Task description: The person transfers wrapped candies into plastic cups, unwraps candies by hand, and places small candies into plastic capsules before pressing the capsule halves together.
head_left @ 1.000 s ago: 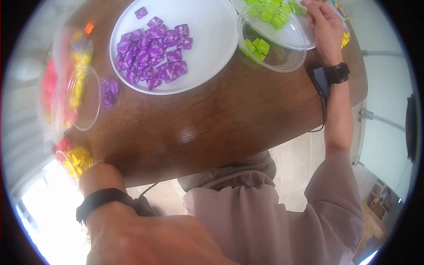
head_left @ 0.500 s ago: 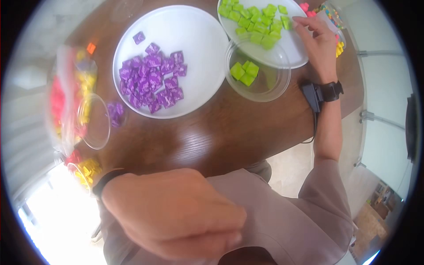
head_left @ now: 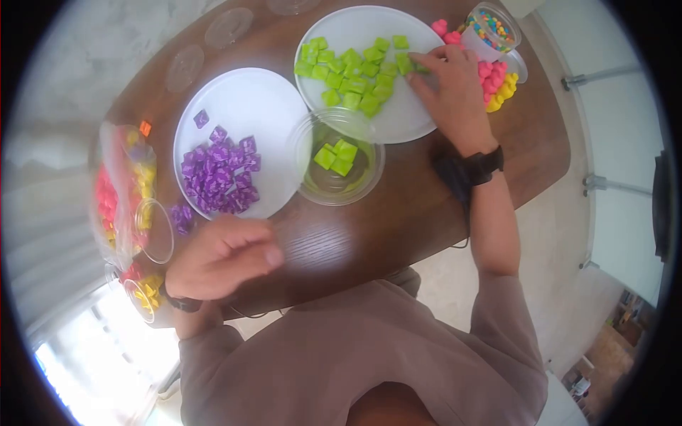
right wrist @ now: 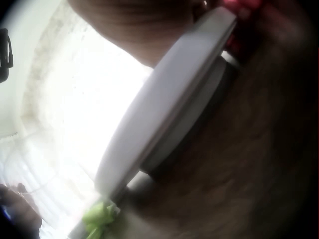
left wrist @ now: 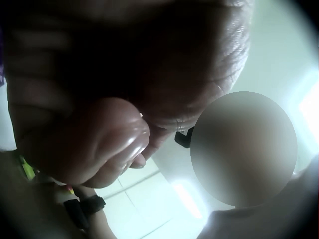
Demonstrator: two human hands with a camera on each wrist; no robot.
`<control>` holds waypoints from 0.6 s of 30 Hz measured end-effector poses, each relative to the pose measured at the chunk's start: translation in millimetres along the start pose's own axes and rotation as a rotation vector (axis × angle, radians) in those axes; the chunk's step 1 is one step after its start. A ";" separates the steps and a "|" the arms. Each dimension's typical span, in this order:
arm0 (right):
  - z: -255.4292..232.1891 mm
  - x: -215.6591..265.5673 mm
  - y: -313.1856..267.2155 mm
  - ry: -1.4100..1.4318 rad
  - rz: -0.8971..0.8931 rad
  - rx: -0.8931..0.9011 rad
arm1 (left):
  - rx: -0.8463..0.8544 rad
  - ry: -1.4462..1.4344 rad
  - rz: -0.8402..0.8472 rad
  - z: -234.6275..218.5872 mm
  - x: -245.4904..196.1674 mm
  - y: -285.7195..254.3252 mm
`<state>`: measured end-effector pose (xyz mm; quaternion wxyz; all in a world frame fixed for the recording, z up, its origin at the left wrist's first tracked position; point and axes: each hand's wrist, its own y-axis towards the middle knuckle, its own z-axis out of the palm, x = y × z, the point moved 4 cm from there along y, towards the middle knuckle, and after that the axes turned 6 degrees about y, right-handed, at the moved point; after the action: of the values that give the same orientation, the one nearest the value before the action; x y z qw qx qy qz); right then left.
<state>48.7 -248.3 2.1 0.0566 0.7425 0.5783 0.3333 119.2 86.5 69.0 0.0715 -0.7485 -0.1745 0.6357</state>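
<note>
Over the right part of a white plate (head_left: 419, 121), my right hand (head_left: 458, 92) has its thumb and fingers apart, their tips beside a green square piece (head_left: 404, 63). Many green pieces (head_left: 352, 67) lie on that plate. A clear round bowl (head_left: 346, 193) stands in front, holding several green pieces (head_left: 336, 157). My left hand (head_left: 224, 259) hovers low at the front left, near a second white plate (head_left: 280, 106) bearing purple pieces (head_left: 220, 170). Its fingers curl inward in the left wrist view (left wrist: 99, 144), with no object visible in them.
At the left stand a plastic bag (head_left: 121, 192) of pink and yellow items, a clear lid (head_left: 154, 231) and a cup (head_left: 147, 298) with yellow pieces. A tub (head_left: 490, 35) of colourful bits and pink and yellow pieces (head_left: 501, 92) are at the right. Clear lids (head_left: 229, 27) lie at the back.
My left hand has moved away from my body toward the table's left front. The view has shifted, showing more of the far table. My right hand stays by the green pieces.
</note>
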 end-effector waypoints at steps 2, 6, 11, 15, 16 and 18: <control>-1.8 3.6 3.2 -0.016 -0.016 0.005 | -0.197 -0.231 -0.229 -0.5 9.0 -9.2; 1.1 2.1 4.1 0.026 -0.009 -0.022 | -0.523 -0.515 -0.087 4.1 32.3 -3.6; 5.1 2.2 3.5 0.106 -0.054 -0.008 | -0.682 -0.580 -0.059 2.3 44.4 -0.9; 0.5 12.0 9.1 0.450 0.135 0.084 | -0.812 -0.685 -0.036 11.1 56.0 9.6; -2.9 18.0 10.7 0.451 0.105 0.110 | -0.856 -0.692 0.022 12.6 56.9 14.1; -21.2 27.4 8.1 0.504 0.038 -0.174 | -0.904 -0.765 0.124 13.0 58.3 15.5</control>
<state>46.4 -232.8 34.0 -0.0318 0.6391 0.5295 0.5568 116.8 91.1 7.6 -0.3596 -0.4312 -0.3974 0.7259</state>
